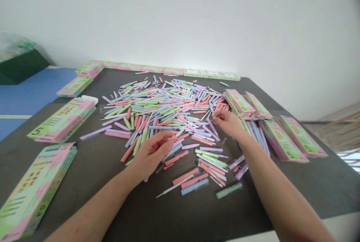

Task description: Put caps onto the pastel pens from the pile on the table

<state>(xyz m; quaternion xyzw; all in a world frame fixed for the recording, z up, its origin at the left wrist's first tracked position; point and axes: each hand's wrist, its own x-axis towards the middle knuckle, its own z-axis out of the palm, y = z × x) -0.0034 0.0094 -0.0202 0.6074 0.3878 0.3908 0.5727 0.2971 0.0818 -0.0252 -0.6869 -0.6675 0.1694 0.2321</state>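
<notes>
Left hand (pixel 150 156) closest to me, fingers seemingly pinching a coral pen (pixel 172 137) | right hand (pixel 229 124) curled at the heap's edge, grip unclear | pastel plastic pens (pixel 165 111) lay heaped mid-worktop (pixel 185 212) | I judged them light, stiff, slippery; best held mid-barrel

One camera worn on the person's head, looking forward and down, close above a dark worktop (pixel 168 212), white wall (pixel 180 21) beyond, left forearm (pixel 90 212) and right forearm (pixel 284 193) entering from the bottom edge
</notes>
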